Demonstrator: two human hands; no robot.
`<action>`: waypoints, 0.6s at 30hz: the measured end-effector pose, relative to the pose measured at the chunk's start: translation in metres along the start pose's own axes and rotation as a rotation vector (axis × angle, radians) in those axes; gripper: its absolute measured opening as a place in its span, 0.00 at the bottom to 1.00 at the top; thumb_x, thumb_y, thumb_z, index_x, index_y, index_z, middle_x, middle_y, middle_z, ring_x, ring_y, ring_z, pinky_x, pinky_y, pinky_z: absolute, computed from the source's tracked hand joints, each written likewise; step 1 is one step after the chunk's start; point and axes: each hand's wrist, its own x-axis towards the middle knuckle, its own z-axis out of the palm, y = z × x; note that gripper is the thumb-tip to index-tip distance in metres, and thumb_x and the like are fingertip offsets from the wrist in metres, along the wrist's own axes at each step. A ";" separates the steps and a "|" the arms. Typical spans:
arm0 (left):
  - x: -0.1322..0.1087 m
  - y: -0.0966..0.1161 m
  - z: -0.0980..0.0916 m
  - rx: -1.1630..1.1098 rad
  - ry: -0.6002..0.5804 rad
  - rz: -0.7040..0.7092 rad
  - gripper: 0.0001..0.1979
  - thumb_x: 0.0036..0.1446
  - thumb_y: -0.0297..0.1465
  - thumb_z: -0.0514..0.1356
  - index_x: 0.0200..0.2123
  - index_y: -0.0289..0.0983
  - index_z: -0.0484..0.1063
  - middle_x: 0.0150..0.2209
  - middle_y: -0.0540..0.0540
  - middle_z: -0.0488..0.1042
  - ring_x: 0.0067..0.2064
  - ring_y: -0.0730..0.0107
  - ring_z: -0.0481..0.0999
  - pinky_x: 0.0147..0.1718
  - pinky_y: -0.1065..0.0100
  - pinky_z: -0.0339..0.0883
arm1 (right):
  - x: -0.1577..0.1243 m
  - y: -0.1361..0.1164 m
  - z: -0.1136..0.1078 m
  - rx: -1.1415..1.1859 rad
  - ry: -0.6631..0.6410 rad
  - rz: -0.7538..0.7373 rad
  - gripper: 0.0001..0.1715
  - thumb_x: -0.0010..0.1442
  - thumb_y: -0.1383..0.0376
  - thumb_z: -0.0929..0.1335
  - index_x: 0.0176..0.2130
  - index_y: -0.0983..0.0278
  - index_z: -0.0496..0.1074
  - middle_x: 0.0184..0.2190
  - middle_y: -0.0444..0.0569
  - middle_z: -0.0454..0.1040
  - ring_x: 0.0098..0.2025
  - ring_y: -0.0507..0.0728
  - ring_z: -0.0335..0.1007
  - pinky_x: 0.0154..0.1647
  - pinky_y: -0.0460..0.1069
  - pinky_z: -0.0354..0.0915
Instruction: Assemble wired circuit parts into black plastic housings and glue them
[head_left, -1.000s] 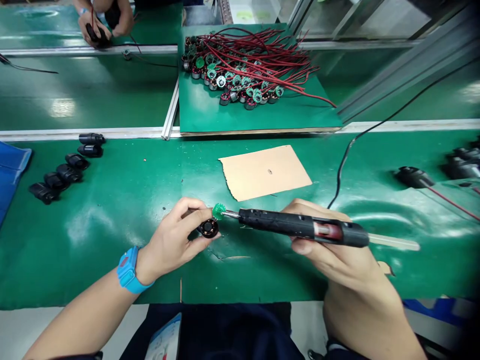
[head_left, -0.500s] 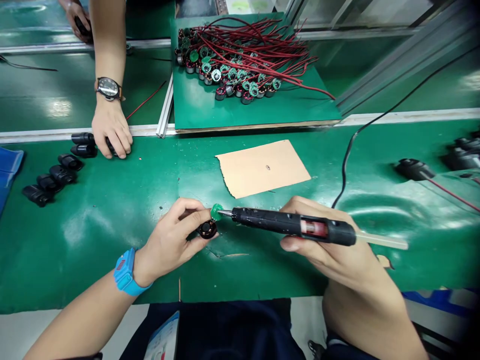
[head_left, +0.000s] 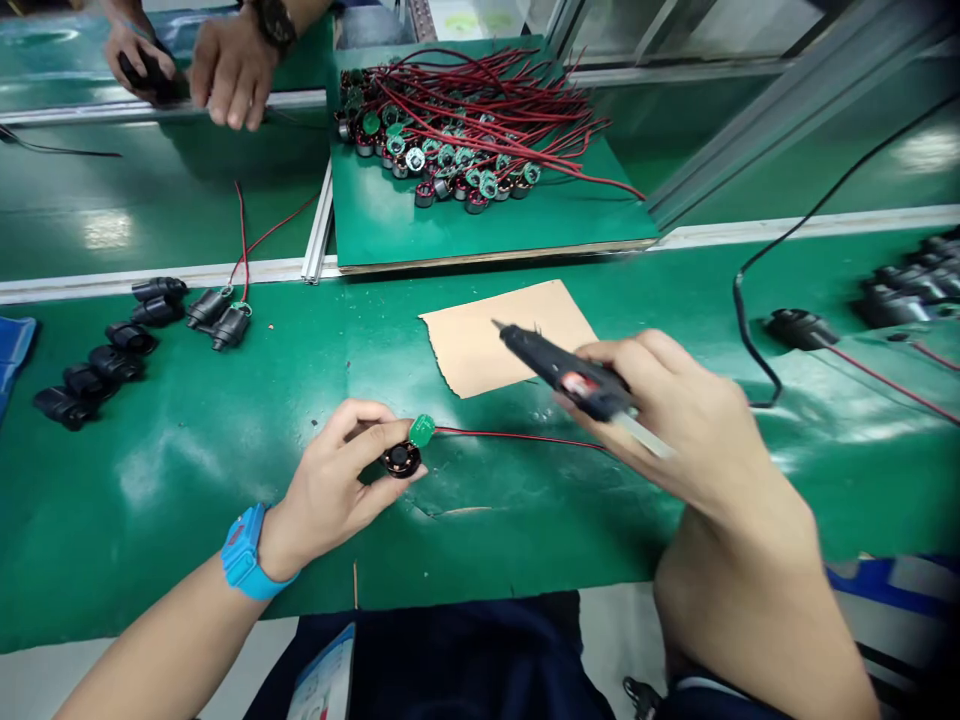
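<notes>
A small round black part (head_left: 402, 462) with copper showing inside its rim sits pinched between the thumb and fingers of the left hand (head_left: 341, 475), just above the near middle of the green worktable (head_left: 525, 540). A green disc (head_left: 422, 430) stands tilted at its upper edge, beside the thumb tip, and a thin red wire (head_left: 517, 436) runs from the disc toward the right hand (head_left: 664, 415). That hand is wrapped around a black glue gun (head_left: 559, 365), slightly blurred, with a pale stick (head_left: 646, 436) jutting from its back end. The gun's nozzle points up and left, well apart from the disc, and appears over a torn piece of cardboard (head_left: 465, 350); whether they touch cannot be told. A blue band (head_left: 251, 555) circles the left wrist. To the left lie black housings (head_left: 112, 362) and, near them, two wired dark pieces (head_left: 229, 322). Beyond the cardboard, a raised green board (head_left: 480, 238) carries a heap of red-wired motors (head_left: 450, 150). At upper left, a co-worker's hand (head_left: 234, 70) hangs beside another hand (head_left: 133, 55) holding a black object (head_left: 146, 72).
</notes>
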 end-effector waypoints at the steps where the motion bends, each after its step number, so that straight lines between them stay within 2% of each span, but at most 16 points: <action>1: 0.000 0.000 0.000 -0.006 -0.008 -0.006 0.16 0.61 0.27 0.68 0.51 0.39 0.71 0.45 0.44 0.70 0.43 0.68 0.75 0.40 0.68 0.75 | 0.005 0.008 0.007 -0.047 -0.015 0.007 0.19 0.70 0.55 0.62 0.50 0.66 0.71 0.43 0.57 0.76 0.37 0.61 0.75 0.29 0.52 0.66; 4: 0.000 0.002 -0.002 -0.019 -0.026 -0.025 0.14 0.61 0.28 0.68 0.49 0.39 0.72 0.44 0.44 0.70 0.43 0.67 0.75 0.40 0.67 0.75 | 0.016 0.030 0.029 -0.095 -0.128 0.037 0.24 0.67 0.57 0.62 0.53 0.71 0.71 0.44 0.61 0.74 0.40 0.65 0.74 0.35 0.55 0.68; 6: 0.000 0.003 -0.002 -0.035 -0.028 -0.037 0.13 0.61 0.28 0.68 0.48 0.39 0.72 0.44 0.44 0.70 0.43 0.66 0.75 0.40 0.66 0.75 | 0.020 0.038 0.039 -0.121 -0.184 0.048 0.24 0.64 0.61 0.63 0.54 0.72 0.72 0.43 0.63 0.73 0.41 0.67 0.73 0.41 0.59 0.69; 8: 0.000 0.004 -0.003 -0.057 -0.031 -0.050 0.14 0.60 0.28 0.69 0.48 0.40 0.72 0.44 0.44 0.70 0.43 0.66 0.75 0.40 0.66 0.75 | 0.021 0.034 0.039 -0.108 -0.134 0.050 0.22 0.63 0.63 0.64 0.53 0.70 0.73 0.44 0.64 0.74 0.44 0.70 0.72 0.46 0.64 0.69; 9: 0.000 0.005 -0.003 -0.069 -0.033 -0.058 0.14 0.60 0.29 0.69 0.48 0.40 0.72 0.44 0.44 0.70 0.43 0.66 0.75 0.41 0.66 0.75 | 0.021 0.028 0.036 -0.041 -0.074 0.048 0.21 0.63 0.63 0.65 0.53 0.69 0.74 0.46 0.64 0.74 0.47 0.71 0.72 0.49 0.66 0.68; 11: -0.001 0.006 -0.002 -0.091 -0.036 -0.066 0.15 0.60 0.29 0.69 0.49 0.40 0.72 0.45 0.44 0.70 0.44 0.66 0.74 0.41 0.66 0.74 | 0.021 0.005 0.027 0.244 0.014 0.027 0.18 0.65 0.63 0.67 0.53 0.65 0.74 0.49 0.61 0.76 0.51 0.68 0.72 0.54 0.66 0.68; 13: -0.002 0.006 -0.002 -0.103 -0.034 -0.071 0.15 0.61 0.30 0.68 0.50 0.41 0.72 0.45 0.44 0.70 0.44 0.66 0.74 0.42 0.65 0.74 | 0.022 -0.025 0.018 0.633 -0.052 -0.015 0.16 0.67 0.62 0.69 0.53 0.62 0.74 0.49 0.54 0.79 0.51 0.62 0.76 0.54 0.59 0.71; 15: -0.002 0.007 -0.002 -0.102 -0.034 -0.082 0.16 0.61 0.30 0.68 0.51 0.41 0.73 0.45 0.44 0.70 0.45 0.65 0.74 0.42 0.64 0.74 | 0.023 -0.054 0.016 0.956 -0.202 -0.022 0.14 0.66 0.61 0.71 0.51 0.61 0.75 0.46 0.50 0.81 0.47 0.56 0.79 0.50 0.53 0.74; 17: -0.001 0.008 -0.002 -0.096 -0.038 -0.097 0.16 0.61 0.30 0.68 0.51 0.41 0.73 0.44 0.44 0.71 0.44 0.65 0.74 0.42 0.64 0.75 | 0.022 -0.075 0.020 1.152 -0.262 0.046 0.11 0.66 0.62 0.72 0.47 0.63 0.76 0.40 0.48 0.82 0.40 0.53 0.80 0.43 0.49 0.76; 18: -0.001 0.008 -0.002 -0.092 -0.041 -0.103 0.15 0.61 0.30 0.68 0.51 0.41 0.74 0.44 0.45 0.71 0.44 0.65 0.74 0.42 0.65 0.75 | 0.022 -0.082 0.023 1.198 -0.235 0.094 0.10 0.65 0.62 0.72 0.45 0.64 0.77 0.37 0.47 0.83 0.37 0.53 0.80 0.39 0.48 0.76</action>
